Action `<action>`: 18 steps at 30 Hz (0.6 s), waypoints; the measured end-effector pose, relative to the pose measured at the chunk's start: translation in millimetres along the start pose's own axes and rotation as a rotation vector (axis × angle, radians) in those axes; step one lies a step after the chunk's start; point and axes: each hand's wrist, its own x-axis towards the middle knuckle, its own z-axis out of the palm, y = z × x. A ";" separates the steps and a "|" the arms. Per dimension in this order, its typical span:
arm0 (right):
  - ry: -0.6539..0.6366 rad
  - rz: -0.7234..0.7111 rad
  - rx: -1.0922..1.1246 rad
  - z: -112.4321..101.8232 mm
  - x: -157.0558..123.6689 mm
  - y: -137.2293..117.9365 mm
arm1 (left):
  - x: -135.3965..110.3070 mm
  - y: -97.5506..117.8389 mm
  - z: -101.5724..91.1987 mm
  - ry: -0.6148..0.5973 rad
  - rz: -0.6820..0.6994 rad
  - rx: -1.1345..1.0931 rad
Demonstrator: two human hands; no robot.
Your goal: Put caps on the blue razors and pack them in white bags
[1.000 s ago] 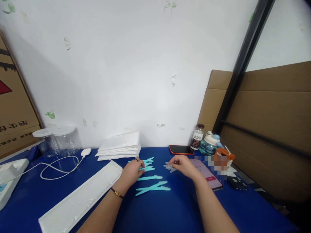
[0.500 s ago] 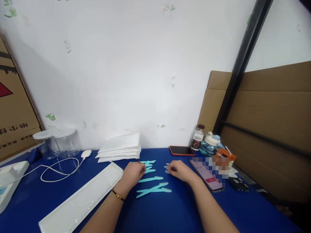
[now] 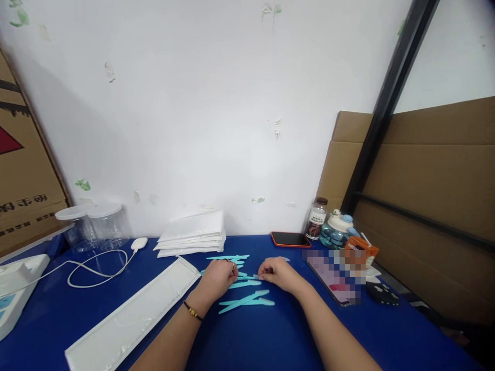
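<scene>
Several thin teal plastic sticks (image 3: 246,300) lie scattered on the blue table (image 3: 255,340), some more of them (image 3: 228,257) farther back. My left hand (image 3: 217,280), with a ring and a gold bracelet, has its fingers curled and pinched on one teal stick (image 3: 247,277) at the middle of the pile. My right hand (image 3: 277,273) is curled too, its fingertips meeting the same stick from the right. The two hands are almost touching.
A long white padded sleeve (image 3: 131,314) lies to the left, a stack of white pouches (image 3: 192,233) behind it. Clear jars (image 3: 93,225), a white cable (image 3: 96,265), a phone (image 3: 290,239), bottles (image 3: 328,226) and cardboard (image 3: 425,196) ring the table's far side.
Both hands have drawn together toward the middle of the pile. The right hand has moved left from the pale pieces and now pinches a teal stick with the left hand.
</scene>
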 end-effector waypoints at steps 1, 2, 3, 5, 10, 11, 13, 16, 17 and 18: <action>0.002 0.000 -0.001 0.4 0.4 -0.9 | 0.1 -0.3 0.0 -0.001 -0.003 -0.007; 0.004 -0.004 -0.001 1.1 0.9 -1.8 | 0.1 -0.4 0.0 -0.002 -0.006 -0.016; 0.007 -0.014 0.003 2.3 1.4 -2.9 | 0.2 -0.1 0.2 -0.004 -0.005 -0.027; 0.010 -0.045 0.013 5.7 2.5 -5.3 | 0.3 1.4 1.2 -0.011 0.005 -0.054; -0.012 -0.074 0.020 13.2 3.3 -12.0 | 1.5 7.7 7.5 -0.048 0.006 -0.130; -0.032 -0.066 0.030 12.3 2.7 -12.7 | 1.7 8.1 8.4 -0.082 -0.004 -0.159; -0.072 -0.050 0.061 6.3 0.4 -12.1 | 1.7 6.8 8.1 -0.156 -0.035 -0.231; 0.022 0.001 0.086 -12.7 -5.4 -4.8 | 0.0 -1.5 1.9 -0.109 -0.083 -0.232; 0.090 0.031 0.080 -20.1 -7.7 -0.9 | -0.9 -5.7 -1.1 -0.059 -0.096 -0.189; 0.144 0.066 0.065 -27.0 -9.9 3.3 | -1.8 -10.1 -4.2 -0.013 -0.106 -0.135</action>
